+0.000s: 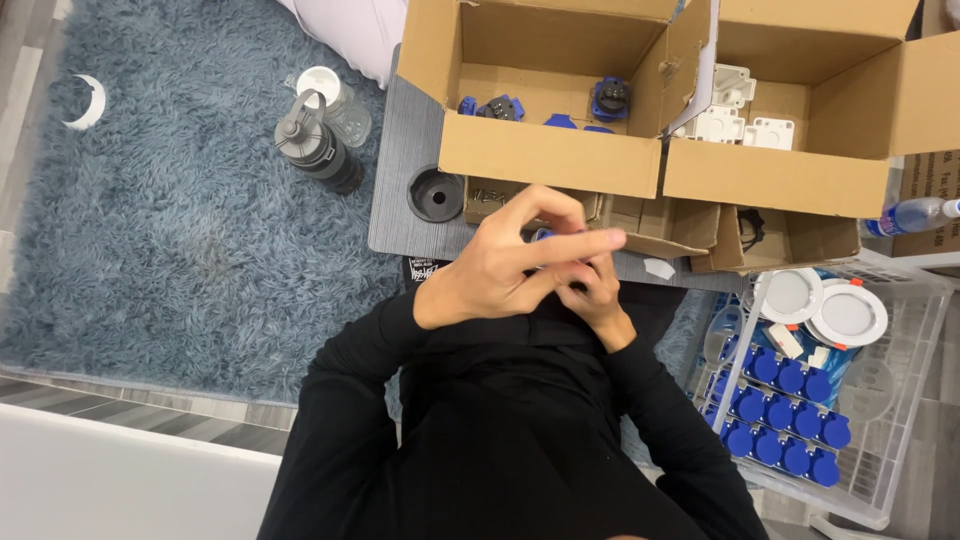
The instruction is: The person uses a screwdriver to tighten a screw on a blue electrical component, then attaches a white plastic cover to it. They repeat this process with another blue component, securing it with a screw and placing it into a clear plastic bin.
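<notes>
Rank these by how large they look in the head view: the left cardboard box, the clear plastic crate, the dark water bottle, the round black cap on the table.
1. Left cardboard box and clear plastic crate: look similar, so I cannot rank them.
2. Dark water bottle.
3. Round black cap.

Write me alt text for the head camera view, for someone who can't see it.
Seen from above, a person in black sleeves holds a small blue part between the left hand and right hand, over a grey table. Beyond stand open cardboard boxes of blue and white parts; a clear crate of blue parts sits to the right.
</notes>
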